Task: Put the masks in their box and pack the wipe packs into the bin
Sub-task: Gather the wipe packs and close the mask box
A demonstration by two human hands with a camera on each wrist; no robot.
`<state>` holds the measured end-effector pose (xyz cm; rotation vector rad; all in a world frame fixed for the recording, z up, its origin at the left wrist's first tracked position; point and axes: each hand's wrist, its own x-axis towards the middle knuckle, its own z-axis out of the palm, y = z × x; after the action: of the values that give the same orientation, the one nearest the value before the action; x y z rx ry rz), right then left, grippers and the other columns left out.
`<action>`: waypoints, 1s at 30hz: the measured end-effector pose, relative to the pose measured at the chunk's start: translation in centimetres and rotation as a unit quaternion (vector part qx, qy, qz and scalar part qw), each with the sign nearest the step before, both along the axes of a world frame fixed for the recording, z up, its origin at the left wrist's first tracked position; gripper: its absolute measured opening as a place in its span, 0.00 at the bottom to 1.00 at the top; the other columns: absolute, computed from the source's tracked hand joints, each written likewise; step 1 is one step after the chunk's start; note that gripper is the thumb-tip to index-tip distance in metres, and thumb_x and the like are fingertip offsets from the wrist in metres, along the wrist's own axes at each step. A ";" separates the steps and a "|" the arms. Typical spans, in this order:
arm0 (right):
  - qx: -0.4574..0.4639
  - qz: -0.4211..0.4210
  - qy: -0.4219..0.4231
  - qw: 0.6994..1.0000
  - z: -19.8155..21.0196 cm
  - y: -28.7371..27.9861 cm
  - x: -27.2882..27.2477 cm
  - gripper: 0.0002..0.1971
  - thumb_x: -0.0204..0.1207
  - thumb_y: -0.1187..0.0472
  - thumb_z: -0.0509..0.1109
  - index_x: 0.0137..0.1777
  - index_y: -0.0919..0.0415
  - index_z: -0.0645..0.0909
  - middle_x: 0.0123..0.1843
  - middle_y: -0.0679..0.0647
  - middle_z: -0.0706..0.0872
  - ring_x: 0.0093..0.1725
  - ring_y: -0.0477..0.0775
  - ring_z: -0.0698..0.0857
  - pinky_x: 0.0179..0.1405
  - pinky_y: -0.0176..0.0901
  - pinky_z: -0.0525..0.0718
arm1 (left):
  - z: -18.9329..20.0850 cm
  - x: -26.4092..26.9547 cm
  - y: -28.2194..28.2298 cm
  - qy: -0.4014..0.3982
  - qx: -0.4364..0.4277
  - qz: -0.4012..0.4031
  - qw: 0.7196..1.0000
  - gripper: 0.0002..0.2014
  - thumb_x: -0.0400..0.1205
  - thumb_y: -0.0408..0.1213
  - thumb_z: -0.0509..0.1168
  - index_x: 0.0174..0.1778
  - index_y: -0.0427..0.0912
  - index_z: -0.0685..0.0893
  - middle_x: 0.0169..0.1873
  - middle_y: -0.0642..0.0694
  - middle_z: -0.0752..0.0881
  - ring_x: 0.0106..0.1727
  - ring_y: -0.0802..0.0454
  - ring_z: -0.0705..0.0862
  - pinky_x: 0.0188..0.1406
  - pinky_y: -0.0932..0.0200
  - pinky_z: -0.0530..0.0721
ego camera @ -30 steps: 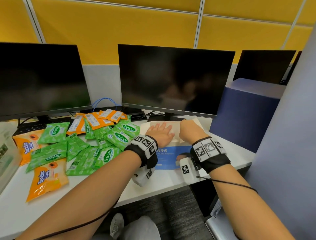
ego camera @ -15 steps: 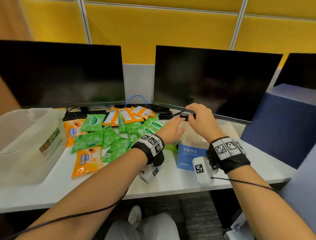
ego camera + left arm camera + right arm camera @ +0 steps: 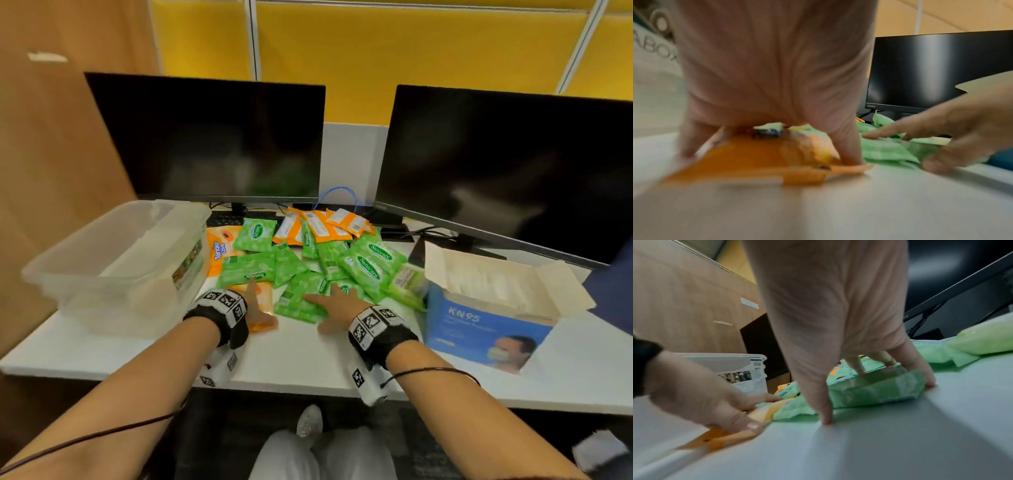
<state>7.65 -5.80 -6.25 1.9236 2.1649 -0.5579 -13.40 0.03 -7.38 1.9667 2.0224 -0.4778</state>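
Observation:
Green and orange wipe packs point(image 3: 308, 253) lie heaped mid-desk. My left hand point(image 3: 255, 303) arches over an orange wipe pack point(image 3: 756, 159) at the pile's near edge, thumb and fingers gripping its opposite sides. Beside it my right hand point(image 3: 334, 305) grips a green wipe pack point(image 3: 875, 389) the same way, thumb and little finger down on the desk at its edges. The clear plastic bin point(image 3: 116, 260) stands left of the pile. At the right is the blue KN95 mask box point(image 3: 479, 329), flaps open, with white masks point(image 3: 486, 277) inside.
Two dark monitors point(image 3: 212, 137) stand behind the pile, with cables and a keyboard under them. A wooden panel point(image 3: 51, 137) closes off the left side. The white desk point(image 3: 308, 363) shows bare along its front edge, near my wrists.
Both hands have left the mask box and come down left onto the wipe packs. The view has swung left, so the bin now shows.

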 end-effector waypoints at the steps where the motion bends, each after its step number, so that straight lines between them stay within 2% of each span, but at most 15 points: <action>1: 0.015 -0.014 0.001 1.000 -0.4 0.8 -0.3 0.37 0.78 0.51 0.66 0.82 0.32 0.51 0.85 0.63 0.48 0.82 0.77 0.50 0.77 0.75 0.59 | 0.3 0.1 -1.0 -0.007 0.000 -0.001 1.000 0.60 0.67 0.75 0.62 0.84 0.50 0.36 0.83 0.31 0.49 0.81 0.30 0.59 0.78 0.37 0.64; 3: 0.025 -0.037 -0.031 0.999 -0.4 1.9 0.0 0.35 0.81 0.47 0.63 0.83 0.34 0.48 0.85 0.65 0.49 0.81 0.78 0.52 0.77 0.72 0.60 | 0.2 0.9 -1.7 -0.008 0.001 -0.017 1.000 0.58 0.70 0.73 0.61 0.83 0.52 0.32 0.81 0.26 0.38 0.82 0.26 0.50 0.80 0.35 0.58; 7: 0.033 -0.075 -0.094 0.992 -0.9 4.8 0.4 0.33 0.84 0.46 0.57 0.84 0.37 0.43 0.84 0.69 0.53 0.79 0.78 0.59 0.78 0.68 0.61 | -0.5 2.1 -0.4 -0.032 -0.019 -0.027 0.999 0.59 0.68 0.75 0.62 0.82 0.55 0.31 0.79 0.26 0.31 0.81 0.22 0.46 0.79 0.31 0.57; 9: 0.051 -0.115 -0.072 0.989 -1.3 6.0 0.9 0.30 0.84 0.47 0.54 0.84 0.38 0.47 0.81 0.69 0.60 0.77 0.78 0.64 0.73 0.67 0.69 | -0.9 2.4 0.4 -0.059 -0.029 -0.058 0.996 0.61 0.64 0.77 0.63 0.81 0.60 0.31 0.79 0.29 0.29 0.80 0.21 0.42 0.78 0.27 0.53; 12: 0.112 -0.154 -0.013 0.982 -1.2 6.8 1.9 0.27 0.85 0.44 0.50 0.83 0.42 0.52 0.70 0.66 0.77 0.67 0.69 0.78 0.65 0.60 0.78 | -1.7 2.5 1.8 -0.122 -0.044 -0.101 0.986 0.59 0.62 0.76 0.66 0.80 0.66 0.36 0.81 0.37 0.30 0.80 0.24 0.34 0.79 0.27 0.45; 13: 0.119 -0.161 0.012 0.980 -1.1 7.1 2.2 0.29 0.84 0.42 0.50 0.83 0.44 0.52 0.68 0.65 0.79 0.65 0.67 0.80 0.65 0.60 0.78 | -1.9 2.5 2.1 -0.128 -0.042 -0.105 0.985 0.58 0.63 0.75 0.67 0.80 0.67 0.37 0.82 0.40 0.31 0.81 0.25 0.35 0.80 0.29 0.44; 15: 0.096 -0.174 0.034 0.979 -0.9 7.5 2.4 0.32 0.82 0.37 0.51 0.84 0.46 0.53 0.73 0.63 0.76 0.70 0.67 0.77 0.68 0.61 0.77 | -2.0 3.0 2.5 -0.118 -0.025 -0.109 0.987 0.57 0.63 0.75 0.67 0.80 0.68 0.37 0.83 0.42 0.34 0.82 0.26 0.37 0.80 0.30 0.45; 17: 0.062 -0.157 -0.003 0.986 -0.5 7.7 2.4 0.34 0.79 0.33 0.53 0.83 0.45 0.55 0.80 0.61 0.68 0.75 0.67 0.73 0.72 0.61 0.75 | -2.0 3.8 2.9 -0.100 -0.015 -0.104 0.989 0.58 0.62 0.74 0.68 0.80 0.68 0.38 0.83 0.42 0.35 0.82 0.26 0.41 0.79 0.29 0.50; 19: 0.030 -0.128 -0.044 0.990 0.5 8.1 2.2 0.37 0.77 0.30 0.55 0.81 0.48 0.62 0.80 0.58 0.69 0.76 0.63 0.73 0.74 0.58 0.73 | -1.8 4.4 3.4 -0.090 -0.008 -0.095 0.991 0.60 0.60 0.73 0.71 0.81 0.67 0.39 0.83 0.41 0.37 0.81 0.25 0.48 0.77 0.28 0.58; 21: 0.044 -0.106 -0.067 0.991 1.7 8.8 1.9 0.35 0.75 0.29 0.58 0.68 0.57 0.77 0.70 0.58 0.80 0.71 0.61 0.78 0.70 0.56 0.76 | -1.6 4.7 4.0 -0.082 0.003 -0.087 0.993 0.63 0.56 0.74 0.72 0.81 0.64 0.42 0.83 0.42 0.39 0.81 0.27 0.53 0.75 0.29 0.63; 22: 0.071 -0.100 -0.067 0.990 2.0 9.2 1.7 0.33 0.74 0.29 0.60 0.58 0.59 0.81 0.64 0.58 0.83 0.67 0.61 0.81 0.66 0.54 0.79 | -1.7 4.9 4.3 -0.082 0.009 -0.083 0.993 0.64 0.55 0.75 0.72 0.81 0.63 0.42 0.83 0.42 0.39 0.81 0.28 0.54 0.74 0.29 0.64; 23: 0.094 -0.092 -0.042 0.990 2.0 9.6 1.5 0.30 0.74 0.31 0.63 0.56 0.59 0.81 0.64 0.58 0.84 0.66 0.60 0.81 0.63 0.52 0.80 | -1.7 5.0 4.5 -0.079 0.012 -0.078 0.994 0.65 0.54 0.75 0.72 0.82 0.61 0.42 0.83 0.41 0.40 0.81 0.28 0.54 0.75 0.30 0.65; 26: 0.104 -0.048 0.063 0.991 0.6 11.2 -0.5 0.35 0.77 0.37 0.65 0.77 0.61 0.70 0.75 0.62 0.74 0.75 0.62 0.73 0.72 0.53 0.72 | -2.2 5.5 5.3 -0.069 0.027 -0.072 0.995 0.65 0.56 0.74 0.72 0.82 0.57 0.41 0.83 0.40 0.41 0.81 0.31 0.55 0.77 0.33 0.63; 29: 0.064 -0.052 0.082 0.993 -1.2 14.1 -2.8 0.37 0.76 0.32 0.59 0.73 0.61 0.73 0.70 0.61 0.78 0.67 0.62 0.79 0.66 0.53 0.79 | -2.6 5.9 6.1 -0.056 0.040 -0.068 0.995 0.64 0.59 0.73 0.71 0.83 0.52 0.42 0.82 0.38 0.44 0.80 0.32 0.58 0.75 0.35 0.66; 30: 0.043 -0.057 0.090 0.993 -1.4 14.9 -3.3 0.34 0.76 0.34 0.59 0.72 0.60 0.74 0.69 0.60 0.79 0.65 0.62 0.80 0.65 0.52 0.79 | -2.9 5.9 6.6 -0.051 0.043 -0.066 0.996 0.63 0.60 0.72 0.71 0.83 0.50 0.43 0.82 0.37 0.45 0.80 0.31 0.59 0.74 0.34 0.66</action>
<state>4.37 9.14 -7.65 2.1296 2.2285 -0.6933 -7.46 6.60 -10.26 2.1388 1.8902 -0.3161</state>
